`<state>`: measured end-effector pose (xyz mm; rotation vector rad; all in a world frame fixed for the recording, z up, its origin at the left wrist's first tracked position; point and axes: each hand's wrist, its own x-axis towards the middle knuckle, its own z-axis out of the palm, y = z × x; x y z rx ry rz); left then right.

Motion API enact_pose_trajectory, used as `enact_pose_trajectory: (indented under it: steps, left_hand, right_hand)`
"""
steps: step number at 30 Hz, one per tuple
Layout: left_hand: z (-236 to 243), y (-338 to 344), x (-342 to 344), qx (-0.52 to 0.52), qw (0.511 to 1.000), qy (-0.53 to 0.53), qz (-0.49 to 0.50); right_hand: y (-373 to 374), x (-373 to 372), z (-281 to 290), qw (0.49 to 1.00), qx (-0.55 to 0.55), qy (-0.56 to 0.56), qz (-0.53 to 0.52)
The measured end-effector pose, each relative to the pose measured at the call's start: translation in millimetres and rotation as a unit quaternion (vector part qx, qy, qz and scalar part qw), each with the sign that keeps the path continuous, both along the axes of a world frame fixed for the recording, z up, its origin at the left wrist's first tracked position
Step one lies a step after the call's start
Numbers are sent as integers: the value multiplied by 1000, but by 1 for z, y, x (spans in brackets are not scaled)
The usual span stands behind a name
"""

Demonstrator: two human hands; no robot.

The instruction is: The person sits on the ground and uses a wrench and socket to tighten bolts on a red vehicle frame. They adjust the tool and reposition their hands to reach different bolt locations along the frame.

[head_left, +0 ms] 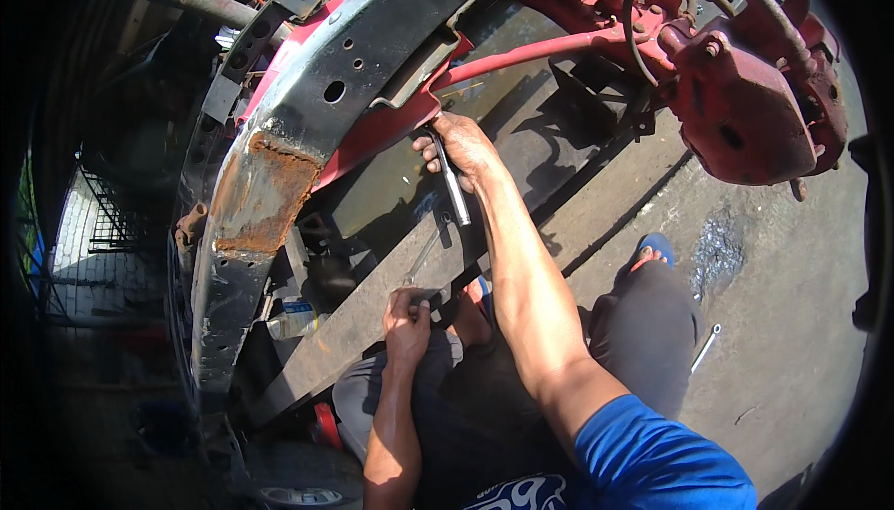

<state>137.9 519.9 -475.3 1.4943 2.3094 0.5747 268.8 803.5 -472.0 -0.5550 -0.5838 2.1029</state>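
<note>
My right hand (458,145) is closed around the upper end of a chrome ratchet handle (453,189), just under the red suspension bracket (386,125). The handle slants down from my fingers. The ratchet's head and whatever it meets are hidden by the hand and bracket. Lower down, my left hand (407,328) is near a long wooden beam (354,319), its fingers closed at the near end of a slim wrench (428,251). That wrench points away from me, its ring end over the beam.
A black chassis rail (372,35) with a rusty patch (265,193) curves along the left. Red suspension arm (531,49) and hub plate (740,109) stand at upper right. Another wrench (706,349) lies on the concrete floor beside my leg, near a wet patch (717,254).
</note>
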Motion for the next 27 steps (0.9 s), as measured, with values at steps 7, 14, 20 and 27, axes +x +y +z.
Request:
enact_pose_trajectory:
  steps: [7, 14, 20, 27]
  left_hand:
    - [-4, 0, 3, 35, 999, -39, -5]
    - [-4, 4, 10, 8, 1000, -17, -13]
    - [-6, 9, 13, -21, 1000, 18, 0]
    - [19, 25, 10, 74, 988, -93, 97]
  right_hand:
    - [-24, -21, -12, 987, -11, 96, -127]
    - [-27, -41, -9, 975, -38, 156, -155]
    - [-29, -33, -6, 995, -33, 57, -70]
    - [-8, 14, 4, 999, -14, -24, 17]
